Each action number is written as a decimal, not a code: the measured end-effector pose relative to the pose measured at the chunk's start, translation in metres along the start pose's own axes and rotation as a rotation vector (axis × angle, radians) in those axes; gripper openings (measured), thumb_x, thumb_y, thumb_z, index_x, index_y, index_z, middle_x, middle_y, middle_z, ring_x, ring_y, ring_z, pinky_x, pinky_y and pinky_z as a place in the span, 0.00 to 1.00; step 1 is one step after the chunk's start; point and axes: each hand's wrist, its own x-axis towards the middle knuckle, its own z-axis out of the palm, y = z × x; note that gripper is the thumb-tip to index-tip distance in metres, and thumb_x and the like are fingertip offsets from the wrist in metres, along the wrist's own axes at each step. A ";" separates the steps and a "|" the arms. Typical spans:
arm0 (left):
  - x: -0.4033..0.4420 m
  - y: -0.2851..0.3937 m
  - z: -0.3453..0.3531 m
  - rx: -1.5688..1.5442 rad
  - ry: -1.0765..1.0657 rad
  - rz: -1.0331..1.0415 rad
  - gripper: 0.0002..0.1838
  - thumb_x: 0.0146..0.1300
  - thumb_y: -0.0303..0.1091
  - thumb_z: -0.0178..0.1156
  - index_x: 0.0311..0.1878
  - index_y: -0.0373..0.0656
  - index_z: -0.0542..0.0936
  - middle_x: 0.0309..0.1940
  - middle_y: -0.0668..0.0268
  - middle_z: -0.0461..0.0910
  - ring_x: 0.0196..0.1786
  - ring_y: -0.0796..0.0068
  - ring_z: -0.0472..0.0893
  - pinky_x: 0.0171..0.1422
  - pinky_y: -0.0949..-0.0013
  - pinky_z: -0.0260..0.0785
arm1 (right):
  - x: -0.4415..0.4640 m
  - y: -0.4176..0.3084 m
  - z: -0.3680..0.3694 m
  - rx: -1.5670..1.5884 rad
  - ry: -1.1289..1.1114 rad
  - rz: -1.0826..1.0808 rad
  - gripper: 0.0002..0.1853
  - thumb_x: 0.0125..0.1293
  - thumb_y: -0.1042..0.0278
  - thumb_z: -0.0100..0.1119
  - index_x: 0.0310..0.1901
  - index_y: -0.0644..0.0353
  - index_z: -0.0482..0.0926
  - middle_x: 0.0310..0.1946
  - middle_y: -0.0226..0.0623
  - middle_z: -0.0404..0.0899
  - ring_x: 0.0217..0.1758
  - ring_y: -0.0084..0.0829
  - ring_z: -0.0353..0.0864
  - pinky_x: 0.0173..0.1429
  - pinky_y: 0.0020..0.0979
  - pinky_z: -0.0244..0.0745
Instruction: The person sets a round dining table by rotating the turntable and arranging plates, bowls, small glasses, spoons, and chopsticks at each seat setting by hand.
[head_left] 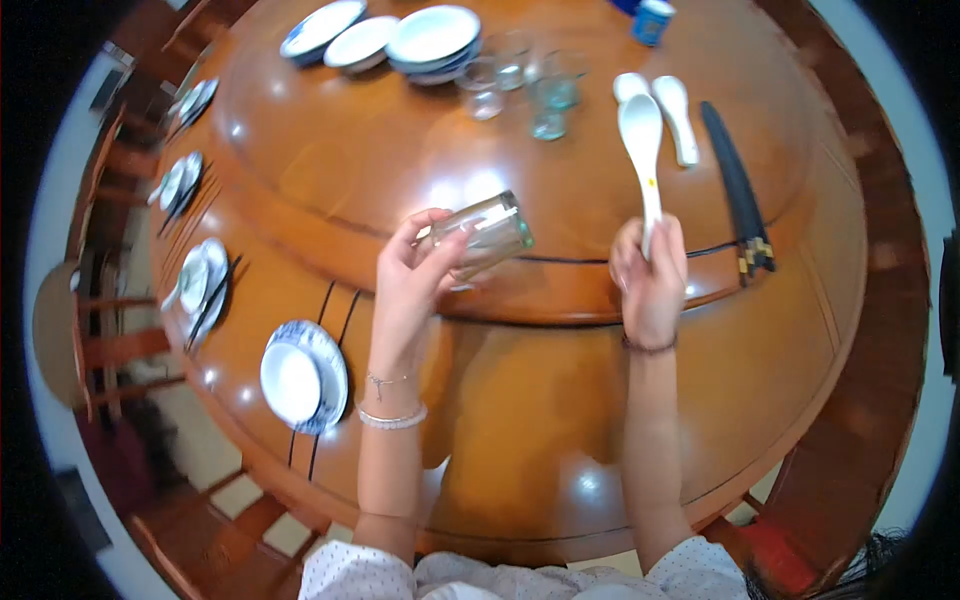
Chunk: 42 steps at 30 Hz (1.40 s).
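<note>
My left hand (418, 265) is closed around a clear drinking glass (490, 235), tilted on its side above the rim of the turntable (340, 240). In my right hand (651, 275) a white spoon (642, 135) is gripped by its handle, bowl pointing up and away from me. Beyond it, two more white spoons (677, 120) lie on the turntable. Right of them rests a bundle of black chopsticks (735, 185) with gold-coloured ends. Several glasses (549, 110) stand farther back, past the glass I hold.
Stacked plates and bowls (433, 40) sit at the turntable's far left, and a blue cup (652, 22) at its far right. A white bowl on a blue-patterned plate (335, 375) is near my left forearm. More place settings (205, 285) line the left table edge. Wooden chairs (120, 345) surround the table.
</note>
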 end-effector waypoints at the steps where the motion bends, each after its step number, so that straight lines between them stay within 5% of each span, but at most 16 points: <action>1: -0.019 -0.004 -0.011 -0.255 -0.019 -0.010 0.21 0.62 0.39 0.54 0.53 0.37 0.65 0.44 0.54 0.75 0.43 0.60 0.78 0.39 0.66 0.77 | -0.023 -0.002 0.007 0.078 -0.049 0.047 0.09 0.70 0.62 0.35 0.36 0.57 0.60 0.19 0.34 0.65 0.18 0.19 0.60 0.19 0.19 0.55; 5: -0.102 -0.028 -0.081 -1.131 -0.131 -0.271 0.32 0.62 0.56 0.48 0.62 0.43 0.60 0.54 0.55 0.67 0.49 0.56 0.74 0.43 0.63 0.77 | -0.114 0.025 0.048 0.180 -0.075 0.244 0.12 0.69 0.58 0.38 0.39 0.59 0.61 0.19 0.35 0.65 0.18 0.21 0.60 0.20 0.20 0.56; 10: -0.177 -0.008 -0.139 -1.252 0.008 -0.081 0.32 0.60 0.51 0.54 0.63 0.45 0.60 0.58 0.54 0.62 0.57 0.53 0.68 0.47 0.62 0.77 | -0.177 0.053 0.075 0.278 -0.181 0.498 0.12 0.68 0.60 0.43 0.44 0.60 0.62 0.22 0.36 0.69 0.22 0.22 0.65 0.24 0.20 0.60; 15: -0.192 0.016 -0.188 -0.905 0.144 0.123 0.30 0.59 0.44 0.57 0.62 0.42 0.60 0.53 0.55 0.67 0.58 0.55 0.67 0.55 0.61 0.72 | -0.188 0.069 0.104 0.074 -0.434 0.715 0.17 0.68 0.67 0.43 0.55 0.63 0.60 0.29 0.38 0.75 0.29 0.21 0.72 0.29 0.18 0.64; 18: -0.184 0.019 -0.207 -0.488 0.192 0.178 0.32 0.56 0.34 0.59 0.63 0.38 0.59 0.51 0.56 0.69 0.58 0.60 0.68 0.58 0.64 0.67 | -0.190 0.076 0.124 -0.028 -0.519 0.763 0.15 0.68 0.68 0.42 0.55 0.61 0.60 0.30 0.37 0.76 0.30 0.18 0.72 0.30 0.17 0.64; 20: -0.172 0.025 -0.204 0.113 0.428 0.120 0.33 0.56 0.31 0.58 0.63 0.37 0.58 0.55 0.56 0.66 0.56 0.66 0.69 0.61 0.65 0.62 | -0.191 0.079 0.138 -0.094 -0.596 0.769 0.15 0.68 0.67 0.42 0.54 0.61 0.60 0.32 0.36 0.77 0.30 0.17 0.72 0.30 0.16 0.64; 22: -0.158 0.028 -0.208 0.136 0.424 0.128 0.38 0.48 0.24 0.63 0.63 0.35 0.57 0.57 0.56 0.66 0.57 0.68 0.69 0.59 0.66 0.63 | -0.192 0.080 0.150 -0.114 -0.628 0.787 0.15 0.68 0.66 0.43 0.54 0.60 0.61 0.32 0.36 0.77 0.30 0.17 0.72 0.29 0.16 0.63; 24: -0.150 0.019 -0.220 0.690 0.357 0.353 0.38 0.49 0.23 0.62 0.63 0.35 0.57 0.55 0.57 0.67 0.57 0.65 0.69 0.62 0.64 0.61 | -0.193 0.081 0.162 -0.124 -0.657 0.803 0.15 0.68 0.66 0.42 0.54 0.60 0.60 0.32 0.36 0.77 0.30 0.17 0.72 0.29 0.16 0.64; 26: -0.147 0.016 -0.225 0.733 0.380 0.361 0.38 0.46 0.23 0.64 0.62 0.36 0.59 0.54 0.57 0.68 0.56 0.63 0.70 0.61 0.64 0.62 | -0.195 0.085 0.171 -0.121 -0.652 0.800 0.15 0.68 0.66 0.42 0.54 0.61 0.60 0.32 0.37 0.77 0.30 0.17 0.72 0.30 0.16 0.65; 28: -0.146 0.017 -0.233 1.096 0.294 0.401 0.37 0.45 0.24 0.66 0.59 0.39 0.60 0.54 0.56 0.68 0.55 0.61 0.71 0.59 0.64 0.64 | -0.198 0.087 0.180 -0.121 -0.643 0.796 0.15 0.68 0.66 0.42 0.54 0.61 0.60 0.32 0.37 0.77 0.30 0.18 0.73 0.30 0.16 0.65; 32: -0.142 0.011 -0.235 1.070 0.318 0.406 0.27 0.47 0.28 0.65 0.52 0.39 0.67 0.46 0.55 0.68 0.49 0.55 0.72 0.51 0.63 0.68 | -0.202 0.090 0.190 -0.124 -0.631 0.829 0.15 0.68 0.69 0.42 0.54 0.62 0.59 0.32 0.38 0.77 0.31 0.19 0.74 0.31 0.17 0.66; 42: -0.141 0.008 -0.241 1.157 0.275 0.318 0.29 0.47 0.25 0.64 0.52 0.38 0.61 0.46 0.52 0.68 0.48 0.50 0.72 0.49 0.60 0.68 | -0.215 0.092 0.199 -0.112 -0.654 0.849 0.14 0.67 0.71 0.44 0.53 0.62 0.60 0.33 0.40 0.77 0.34 0.21 0.75 0.34 0.19 0.68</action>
